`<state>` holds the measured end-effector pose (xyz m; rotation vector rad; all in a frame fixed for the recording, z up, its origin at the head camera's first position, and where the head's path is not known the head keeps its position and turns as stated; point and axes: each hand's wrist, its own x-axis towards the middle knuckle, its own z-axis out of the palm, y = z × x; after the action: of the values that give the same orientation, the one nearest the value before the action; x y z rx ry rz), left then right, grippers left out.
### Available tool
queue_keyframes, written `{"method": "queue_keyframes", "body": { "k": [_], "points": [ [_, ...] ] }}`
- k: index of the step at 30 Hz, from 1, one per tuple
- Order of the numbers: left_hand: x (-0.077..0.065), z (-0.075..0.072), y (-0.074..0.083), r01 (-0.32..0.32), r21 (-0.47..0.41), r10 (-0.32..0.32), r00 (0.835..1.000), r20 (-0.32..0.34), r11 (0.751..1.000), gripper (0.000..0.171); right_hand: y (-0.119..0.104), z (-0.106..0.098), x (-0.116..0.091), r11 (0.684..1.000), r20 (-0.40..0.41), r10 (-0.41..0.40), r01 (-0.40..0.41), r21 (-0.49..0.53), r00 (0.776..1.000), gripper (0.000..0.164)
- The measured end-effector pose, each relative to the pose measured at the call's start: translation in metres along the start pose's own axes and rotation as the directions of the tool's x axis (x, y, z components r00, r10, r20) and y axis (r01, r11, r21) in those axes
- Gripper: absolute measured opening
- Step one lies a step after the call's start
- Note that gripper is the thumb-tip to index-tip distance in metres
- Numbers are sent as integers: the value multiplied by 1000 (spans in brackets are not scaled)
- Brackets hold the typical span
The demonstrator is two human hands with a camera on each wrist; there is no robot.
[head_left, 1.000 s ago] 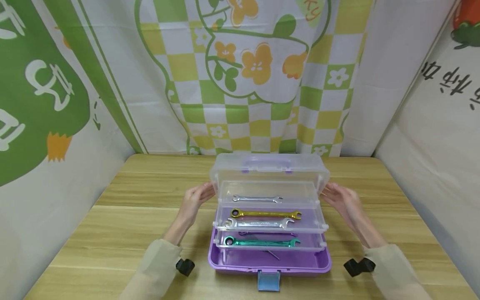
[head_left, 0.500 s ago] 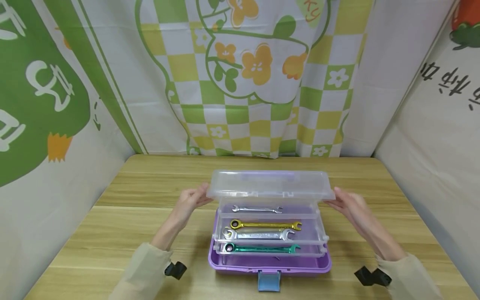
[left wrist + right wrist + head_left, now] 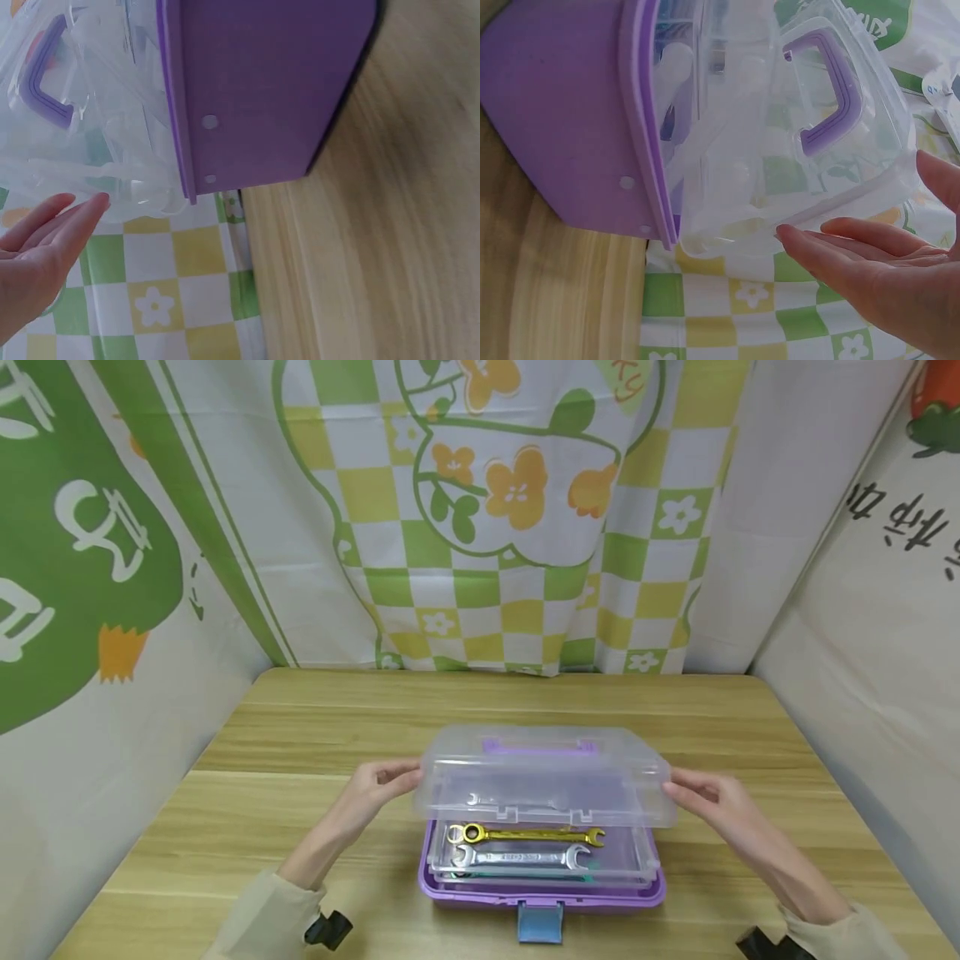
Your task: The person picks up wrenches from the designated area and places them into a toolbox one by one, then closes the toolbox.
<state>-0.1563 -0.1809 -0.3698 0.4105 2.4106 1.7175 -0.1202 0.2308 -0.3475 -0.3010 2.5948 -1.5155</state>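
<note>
A purple toolbox (image 3: 542, 900) stands on the table, its clear lid (image 3: 543, 785) tilted partway down over the folding trays. My left hand (image 3: 378, 785) touches the lid's left end with nearly straight fingers. At the right end, my right hand (image 3: 708, 793) has fingertips and thumb against the lid's edge. In the trays lie a gold wrench (image 3: 532, 836), a silver wrench (image 3: 517, 858) and a green wrench, mostly hidden behind the tray front. Another small silver wrench (image 3: 480, 799) shows dimly through the lid. The lid's purple carrying handle (image 3: 844, 90) appears in the right wrist view.
A blue latch (image 3: 540, 923) hangs down at the toolbox's front. The wooden table (image 3: 315, 718) meets a green-and-white checked curtain (image 3: 517, 610) at the back. White printed cloths stand at both sides.
The lid has swung forward and down over the trays, with both hands following at its ends. The stepped trays have folded lower into the box, and the green wrench is now mostly covered.
</note>
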Motion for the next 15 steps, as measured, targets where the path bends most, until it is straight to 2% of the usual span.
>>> {"method": "queue_keyframes", "body": {
  "k": [4,9,15],
  "points": [
    [-6,0,-4,-20,-7,21,999,44,1000,42,2,1,-7,999,31,29,-28,-24,999,50],
    [-11,0,-7,-14,-56,20,994,104,998,50,6,5,-15,1000,51,28,-28,5,998,51],
    [-19,1,-12,-37,-120,59,981,183,992,54,13,8,-21,989,81,13,-24,143,997,53]
  ]
}}
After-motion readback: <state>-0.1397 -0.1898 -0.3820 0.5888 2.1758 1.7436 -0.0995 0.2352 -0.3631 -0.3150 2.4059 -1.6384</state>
